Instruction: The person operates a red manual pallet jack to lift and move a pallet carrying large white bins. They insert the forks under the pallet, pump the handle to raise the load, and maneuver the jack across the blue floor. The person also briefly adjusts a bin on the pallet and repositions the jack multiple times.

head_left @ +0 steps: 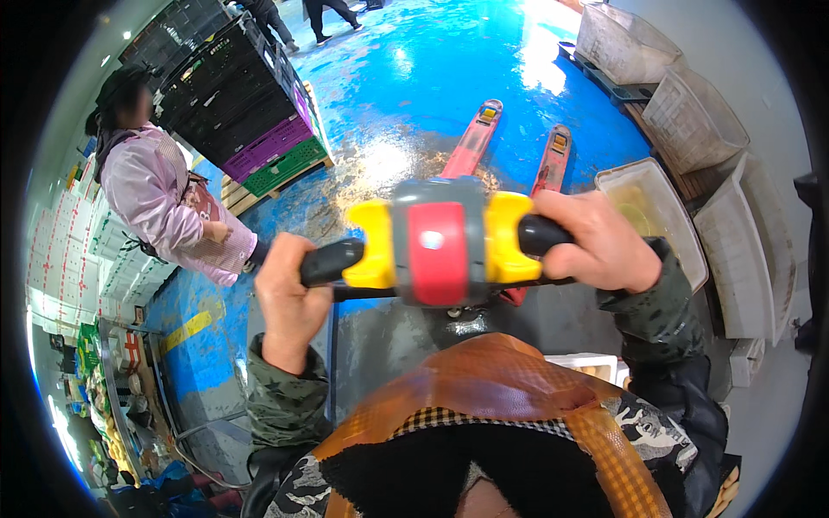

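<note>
Both my hands are on the control handle (432, 243) of a powered pallet jack, a grey and red head with yellow side pieces and black grips. My left hand (289, 298) is wrapped round the left black grip. Round the right grip closes my right hand (604, 242), its thumb tucked below near the yellow piece. Beyond the handle, the jack's two red forks, the left fork (473, 142) and the right fork (553, 160), point away from me over the blue floor. No load shows on the visible parts of the forks. The handle hides much of the jack's body.
At left a person in a pink smock (151, 186) stands beside black, purple and green crates (237, 99) stacked on a wooden pallet (311, 168). White tubs (695, 121) line the right wall. Two people's legs (324, 17) show far off. The blue floor (414, 69) shines.
</note>
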A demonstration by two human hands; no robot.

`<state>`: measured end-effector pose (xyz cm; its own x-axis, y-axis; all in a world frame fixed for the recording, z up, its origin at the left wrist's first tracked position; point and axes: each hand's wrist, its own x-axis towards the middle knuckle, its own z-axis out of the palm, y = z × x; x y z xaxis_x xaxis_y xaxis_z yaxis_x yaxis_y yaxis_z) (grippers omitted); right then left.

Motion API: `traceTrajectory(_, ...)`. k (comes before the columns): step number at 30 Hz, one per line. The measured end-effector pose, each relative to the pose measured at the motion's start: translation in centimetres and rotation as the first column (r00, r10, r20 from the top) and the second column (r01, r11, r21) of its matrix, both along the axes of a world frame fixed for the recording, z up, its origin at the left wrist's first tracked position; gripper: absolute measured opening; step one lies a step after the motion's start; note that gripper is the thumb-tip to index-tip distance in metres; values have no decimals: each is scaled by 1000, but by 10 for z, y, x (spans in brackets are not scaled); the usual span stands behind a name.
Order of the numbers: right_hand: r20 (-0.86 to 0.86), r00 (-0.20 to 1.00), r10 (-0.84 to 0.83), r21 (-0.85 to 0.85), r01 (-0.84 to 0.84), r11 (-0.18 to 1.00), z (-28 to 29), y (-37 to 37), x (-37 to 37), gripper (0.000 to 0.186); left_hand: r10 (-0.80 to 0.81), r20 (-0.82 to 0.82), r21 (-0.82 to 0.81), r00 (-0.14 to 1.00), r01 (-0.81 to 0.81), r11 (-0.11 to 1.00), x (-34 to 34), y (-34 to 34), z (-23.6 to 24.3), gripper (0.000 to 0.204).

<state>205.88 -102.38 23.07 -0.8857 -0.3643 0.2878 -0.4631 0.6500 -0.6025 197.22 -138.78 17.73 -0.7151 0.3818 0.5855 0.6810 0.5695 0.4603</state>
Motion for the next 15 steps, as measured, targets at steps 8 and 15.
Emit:
traceTrajectory(8, 106, 965, -241, 17, 240, 970, -9, -53, 74, 66, -316, -56, 97, 947, 320, 942, 34, -50, -16, 30)
traceTrajectory(15, 191, 931, -312, 29, 312, 950, -20, -71, 133, 60, -403, 51, 18, 914, 402, 915, 77, -74, -24, 32)
